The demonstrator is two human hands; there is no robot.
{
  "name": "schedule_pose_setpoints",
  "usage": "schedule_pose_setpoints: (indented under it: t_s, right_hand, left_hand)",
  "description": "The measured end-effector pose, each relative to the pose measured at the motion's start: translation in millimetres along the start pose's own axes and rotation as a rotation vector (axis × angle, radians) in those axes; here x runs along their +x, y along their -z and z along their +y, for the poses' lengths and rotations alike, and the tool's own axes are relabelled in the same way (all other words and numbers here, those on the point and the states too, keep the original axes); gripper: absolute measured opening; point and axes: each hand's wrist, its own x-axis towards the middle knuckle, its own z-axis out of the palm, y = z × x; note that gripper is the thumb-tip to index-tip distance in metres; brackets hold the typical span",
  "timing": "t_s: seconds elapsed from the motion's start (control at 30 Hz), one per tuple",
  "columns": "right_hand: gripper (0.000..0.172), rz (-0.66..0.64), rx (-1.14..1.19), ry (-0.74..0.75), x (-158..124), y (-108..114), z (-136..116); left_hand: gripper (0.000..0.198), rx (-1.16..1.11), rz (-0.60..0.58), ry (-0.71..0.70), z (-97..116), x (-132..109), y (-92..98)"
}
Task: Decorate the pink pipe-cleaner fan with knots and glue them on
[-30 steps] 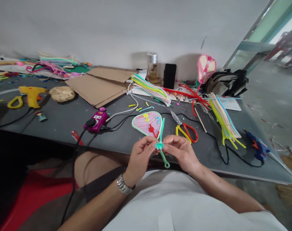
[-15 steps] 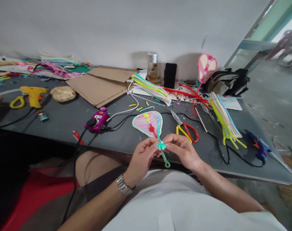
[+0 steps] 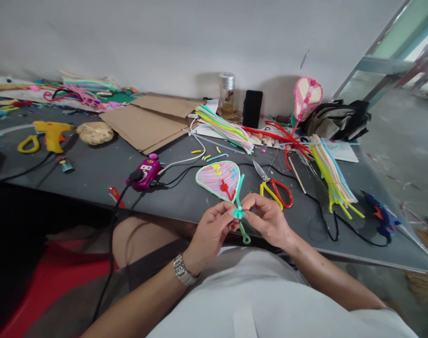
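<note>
Grey work surface (image 3: pixel 94 173) is carrying scattered craft supplies, with yellow-and-red-handled scissors (image 3: pixel 270 196) lying just beside the right hand (image 3: pixel 268 219). Left hand (image 3: pixel 210 233) and right hand are both closing their grip, fingertips pinching a teal pipe-cleaner stem (image 3: pixel 238 213) near the surface's front edge, its pink pipe-cleaner fan (image 3: pixel 218 180) extending out over the surface

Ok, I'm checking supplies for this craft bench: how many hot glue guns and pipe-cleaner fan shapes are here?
Hot glue guns: 2 (yellow hot glue gun, blue hot glue gun)
Pipe-cleaner fan shapes: 2 (pink-striped pipe-cleaner fan shape, pink-and-cream pipe-cleaner fan shape)
Total: 4
</note>
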Motion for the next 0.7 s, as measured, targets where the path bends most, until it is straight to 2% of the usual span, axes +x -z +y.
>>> schedule_pose_setpoints:
  t_s: [0.2, 0.37, 0.7]
  right_hand:
    - [0.014, -0.034, 0.040, 0.001, -0.3, 4.4, 10.4]
    - [0.009, 0.000, -0.097, 0.067, -1.6, 6.5, 9.6]
    - [0.018, -0.110, -0.097, 0.078, -0.2, 5.4, 1.3]
  left_hand:
    - [0.034, -0.006, 0.002, -0.045, -1.7, 1.7, -0.2]
    - [0.034, -0.014, -0.003, -0.068, -3.6, 3.9, 2.6]
    - [0.032, -0.071, -0.061, 0.094, -7.9, 2.3, 7.3]
